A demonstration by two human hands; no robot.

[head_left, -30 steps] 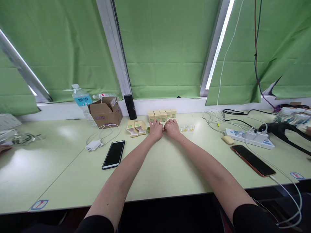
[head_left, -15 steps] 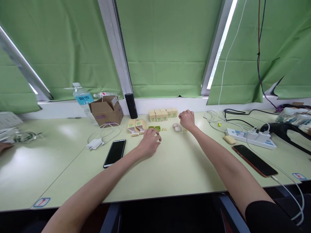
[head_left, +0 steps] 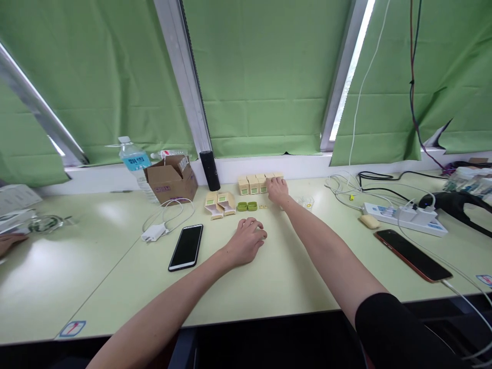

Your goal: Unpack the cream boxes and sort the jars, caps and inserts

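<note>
My right hand [head_left: 277, 190] reaches to the right end of a row of small cream boxes [head_left: 252, 185] with green labels. Its fingers overlap the end boxes; their tips are hidden, so a grip cannot be told. Nearer me, my left hand [head_left: 249, 241] rests over the table with fingers loosely curved and apart, nothing visible in them. Beyond it lie two opened cream cartons [head_left: 220, 204], a small green two-part case [head_left: 247, 206] and tiny yellowish pieces [head_left: 263, 207]. Clear packaging with yellow bits [head_left: 306, 203] lies right of my right wrist.
A phone [head_left: 186, 247] and white charger [head_left: 154, 232] lie left, before a brown carton [head_left: 171, 179], water bottle [head_left: 136, 166] and black cylinder [head_left: 209, 170]. Rightward are a power strip [head_left: 403, 219], cables, another phone [head_left: 411, 254] and a beige case [head_left: 369, 221]. Another person's hand [head_left: 11, 243] shows far left.
My right hand has moved left to the end of the box row, and the pale pinkish pieces beside it no longer show. My left hand has drawn back toward me, uncovering the green case.
</note>
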